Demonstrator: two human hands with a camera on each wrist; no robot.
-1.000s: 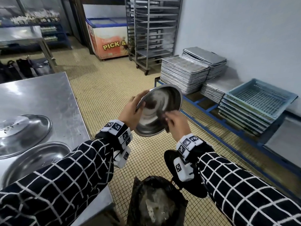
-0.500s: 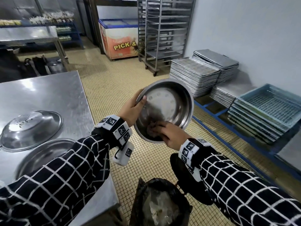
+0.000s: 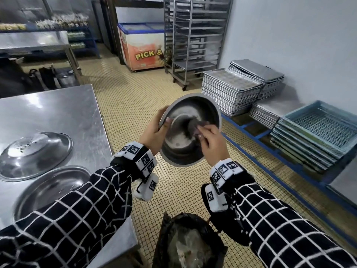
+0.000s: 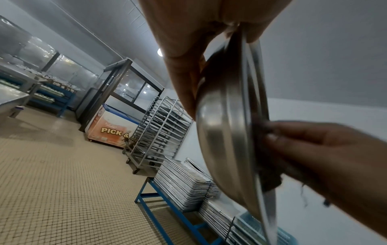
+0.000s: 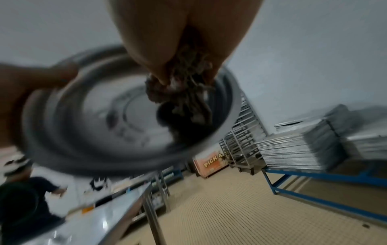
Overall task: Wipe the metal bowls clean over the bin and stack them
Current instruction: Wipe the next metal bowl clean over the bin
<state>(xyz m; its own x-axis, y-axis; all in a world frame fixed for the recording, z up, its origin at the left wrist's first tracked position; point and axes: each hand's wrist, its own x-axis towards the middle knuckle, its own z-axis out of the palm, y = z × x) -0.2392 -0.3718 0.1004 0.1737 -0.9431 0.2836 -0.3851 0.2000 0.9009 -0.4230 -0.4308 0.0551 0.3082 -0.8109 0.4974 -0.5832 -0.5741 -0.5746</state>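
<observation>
- Leftmost, two metal bowls are seen on the steel table (image 3: 58, 113): an upturned bowl (image 3: 34, 154) with specks on its base, and an upright bowl (image 3: 51, 187) just in front of it, rims close together
- Next, the held bowl (image 3: 190, 130) is gripped at its left rim by the left hand (image 3: 154, 133), thumb inside, fingers curled behind; it is tilted, its hollow turned toward the person
- Inside it, a dark scrubbing pad (image 3: 195, 126) is pinched by the curled fingers of the right hand (image 3: 212, 142) and pressed against the bowl's inner wall
- Below, the black-lined bin (image 3: 190, 242) is placed on the tiled floor, roughly under the held bowl
- Rightward, stacked baking trays (image 3: 229, 91) and blue crates (image 3: 316, 132) are kept by the wall
</observation>
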